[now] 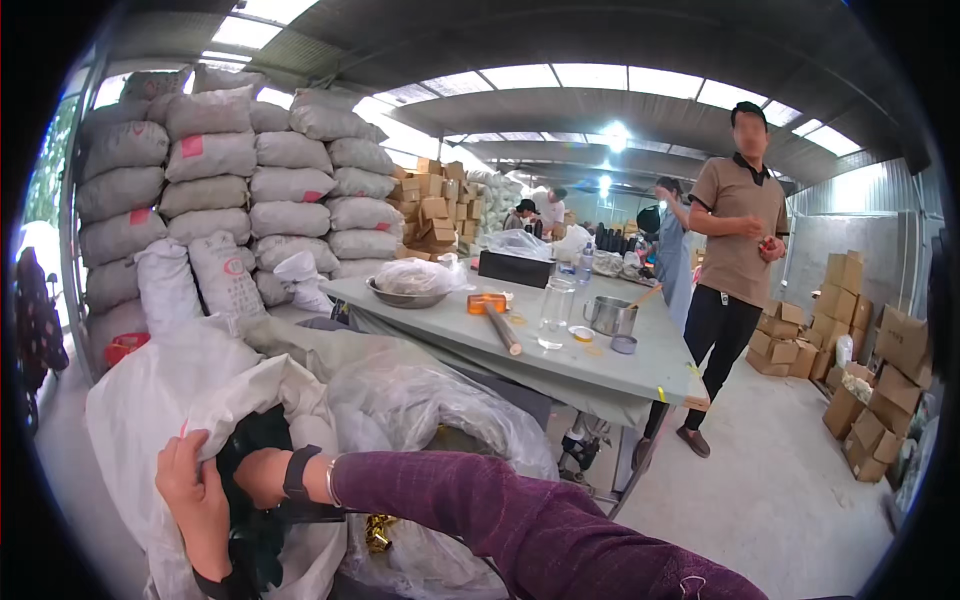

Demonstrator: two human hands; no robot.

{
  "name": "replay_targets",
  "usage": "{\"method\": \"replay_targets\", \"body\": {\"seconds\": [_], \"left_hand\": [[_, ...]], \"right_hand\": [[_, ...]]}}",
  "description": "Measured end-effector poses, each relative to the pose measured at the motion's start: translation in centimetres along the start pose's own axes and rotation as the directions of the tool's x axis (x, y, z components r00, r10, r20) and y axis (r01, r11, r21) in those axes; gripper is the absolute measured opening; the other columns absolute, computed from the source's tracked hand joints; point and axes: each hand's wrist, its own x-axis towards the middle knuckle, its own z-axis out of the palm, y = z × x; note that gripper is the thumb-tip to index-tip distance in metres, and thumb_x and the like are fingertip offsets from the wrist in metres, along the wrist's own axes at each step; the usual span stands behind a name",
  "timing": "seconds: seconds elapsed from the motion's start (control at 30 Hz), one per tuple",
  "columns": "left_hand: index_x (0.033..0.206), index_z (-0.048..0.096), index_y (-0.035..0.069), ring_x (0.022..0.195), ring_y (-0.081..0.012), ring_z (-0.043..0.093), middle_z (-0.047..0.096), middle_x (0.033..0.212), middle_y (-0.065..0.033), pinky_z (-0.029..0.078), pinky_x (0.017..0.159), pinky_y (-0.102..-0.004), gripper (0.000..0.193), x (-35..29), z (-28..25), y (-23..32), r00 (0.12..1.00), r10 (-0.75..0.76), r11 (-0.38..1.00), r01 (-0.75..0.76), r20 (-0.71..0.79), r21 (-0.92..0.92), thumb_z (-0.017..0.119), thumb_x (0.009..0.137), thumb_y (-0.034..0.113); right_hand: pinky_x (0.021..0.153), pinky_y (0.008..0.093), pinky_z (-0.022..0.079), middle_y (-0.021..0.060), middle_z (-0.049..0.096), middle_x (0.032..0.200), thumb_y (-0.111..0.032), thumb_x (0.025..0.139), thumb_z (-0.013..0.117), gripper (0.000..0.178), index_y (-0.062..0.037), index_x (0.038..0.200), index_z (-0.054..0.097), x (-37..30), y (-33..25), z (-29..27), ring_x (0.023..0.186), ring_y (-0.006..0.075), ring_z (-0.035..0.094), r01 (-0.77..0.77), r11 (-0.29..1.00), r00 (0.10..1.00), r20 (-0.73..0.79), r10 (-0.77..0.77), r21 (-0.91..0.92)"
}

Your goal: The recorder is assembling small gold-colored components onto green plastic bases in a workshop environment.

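Note:
A white woven sack (262, 385) stands in front of me with its mouth folded back. At the left of that mouth, my left hand (192, 490) is closed on the sack's rim, fingers curled over the cloth. My right hand (262, 476) reaches inside, a dark band round its wrist. Its fingers are hidden in the sack, so I cannot tell whether they hold anything. Dark green pieces (262, 440) lie in the sack around that hand; their kind does not show. Beside the sack, a clear plastic bag (420, 400) bulges, and gold shiny foil (378, 533) shows below my right forearm.
A grey table (440, 325) ahead carries a metal bowl (405, 292), a hammer-like tool (502, 330), a glass jar (556, 312) and a metal pot (610, 316). Stacked sacks (210, 190) rise at left. A person (740, 220) stands at right, near cardboard boxes (880, 430).

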Motion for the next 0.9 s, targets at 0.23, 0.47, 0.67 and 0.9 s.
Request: {"method": "replay_targets", "body": {"seconds": [0.23, 0.47, 0.67, 0.9], "left_hand": [[0.097, 0.058, 0.000, 0.083, -0.0347, 0.050, 0.054, 0.087, -0.0165, 0.041, 0.074, -0.0403, 0.035, 0.2, -0.2, -0.2, 1.000, 0.017, 1.000, -0.017, -0.019, 0.012, 0.050, 0.066, -0.012], [0.097, 0.058, 0.000, 0.083, -0.0353, 0.050, 0.053, 0.087, -0.0169, 0.041, 0.075, -0.0408, 0.035, 0.1, -0.1, -0.1, 1.000, 0.017, 0.999, -0.017, -0.010, 0.032, 0.051, 0.065, -0.011], [0.098, 0.058, 0.001, 0.085, -0.0361, 0.051, 0.054, 0.089, -0.0176, 0.041, 0.077, -0.0417, 0.036, 0.0, 0.0, -0.2, 1.000, -0.006, 1.000, 0.006, 0.007, 0.016, 0.051, 0.065, -0.011], [0.097, 0.058, 0.001, 0.085, -0.0359, 0.051, 0.055, 0.088, -0.0173, 0.041, 0.076, -0.0414, 0.035, -0.1, -0.1, 0.1, 1.000, 0.015, 1.000, -0.014, -0.022, 0.028, 0.051, 0.065, -0.012]], "right_hand": [[0.075, 0.0384, 0.051, 0.0178, 0.067, 0.087, -0.015, 0.071, 0.066, 0.024, 0.0011, 0.088, 0.067, 1.1, -0.1, 0.4, 0.088, 0.0311, 0.065, -0.027, 1.000, 0.999, -0.030, 0.027, 0.015], [0.075, 0.0384, 0.051, 0.0173, 0.067, 0.088, -0.016, 0.071, 0.067, 0.025, 0.0011, 0.089, 0.067, 1.3, -0.2, 0.7, 0.089, 0.0308, 0.065, -0.053, 0.998, 0.999, 0.008, 0.053, 0.016], [0.076, 0.0393, 0.051, 0.0174, 0.067, 0.091, -0.019, 0.072, 0.068, 0.030, 0.0016, 0.093, 0.067, 1.8, 0.3, 1.6, 0.090, 0.0316, 0.065, -0.035, 0.999, 0.998, 0.053, 0.035, 0.016], [0.077, 0.0388, 0.051, 0.0168, 0.068, 0.091, -0.020, 0.071, 0.070, 0.028, 0.0009, 0.090, 0.068, 1.4, -0.2, 1.6, 0.091, 0.0309, 0.065, -0.043, 0.998, 0.999, 0.006, 0.043, 0.048]]}}
